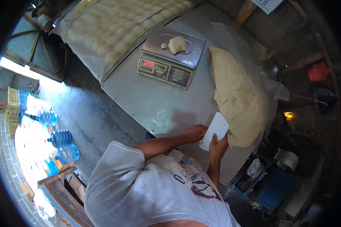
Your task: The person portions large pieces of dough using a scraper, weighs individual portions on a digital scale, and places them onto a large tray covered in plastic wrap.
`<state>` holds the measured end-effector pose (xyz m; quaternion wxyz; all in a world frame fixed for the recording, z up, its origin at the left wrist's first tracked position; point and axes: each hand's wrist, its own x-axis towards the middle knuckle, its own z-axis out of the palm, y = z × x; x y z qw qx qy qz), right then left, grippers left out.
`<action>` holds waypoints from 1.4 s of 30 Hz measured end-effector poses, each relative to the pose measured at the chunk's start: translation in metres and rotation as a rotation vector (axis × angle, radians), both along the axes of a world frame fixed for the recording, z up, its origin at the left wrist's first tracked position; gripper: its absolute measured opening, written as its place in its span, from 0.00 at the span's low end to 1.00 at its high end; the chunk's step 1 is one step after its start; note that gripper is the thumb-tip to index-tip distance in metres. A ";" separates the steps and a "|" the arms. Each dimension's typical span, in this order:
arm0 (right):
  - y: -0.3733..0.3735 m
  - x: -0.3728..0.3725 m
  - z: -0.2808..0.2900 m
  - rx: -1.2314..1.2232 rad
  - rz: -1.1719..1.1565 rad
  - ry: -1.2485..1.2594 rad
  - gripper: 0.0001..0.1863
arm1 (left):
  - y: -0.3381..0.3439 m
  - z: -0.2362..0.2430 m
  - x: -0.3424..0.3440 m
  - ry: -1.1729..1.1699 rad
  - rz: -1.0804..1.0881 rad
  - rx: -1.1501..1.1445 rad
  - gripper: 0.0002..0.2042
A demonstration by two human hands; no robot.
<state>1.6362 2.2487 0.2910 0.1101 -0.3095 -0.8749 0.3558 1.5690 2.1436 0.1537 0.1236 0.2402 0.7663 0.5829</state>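
My right hand (218,146) grips a white flat dough scraper (216,126), thumb across its lower face. Close against the scraper's left edge is my left hand (195,133), its fingers curled; what they hold, if anything, is hidden. Just right of the scraper lies a long, large mass of pale dough (236,94), partly wrapped in clear plastic (269,87). Beyond my hands stands a digital scale (149,77) with a metal pan. On the pan rest a cut lump of dough (177,44) and a tiny dough ball (163,45).
Rows of dough balls (121,32) sit under plastic at the far left of the metal table (144,100), a pale strip (150,15) on top. Large blue water bottles (60,138) and stacked crates (13,102) stand left on the floor. Blue machinery (274,191) is at right.
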 end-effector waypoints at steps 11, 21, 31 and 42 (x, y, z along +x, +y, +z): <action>-0.028 -0.006 -0.089 0.081 0.070 -0.289 0.24 | -0.040 -0.001 -0.018 -0.114 -0.095 -0.354 0.12; 0.009 0.003 -0.093 -0.588 0.018 0.154 0.25 | -0.077 0.151 -0.178 0.445 0.591 -0.027 0.23; 0.038 0.047 -0.061 -0.681 -0.345 0.360 0.26 | -0.027 0.104 -0.237 0.600 0.373 -0.750 0.40; -0.004 0.014 -0.034 -0.727 -0.359 0.335 0.25 | -0.039 0.151 -0.377 0.795 0.252 -0.887 0.37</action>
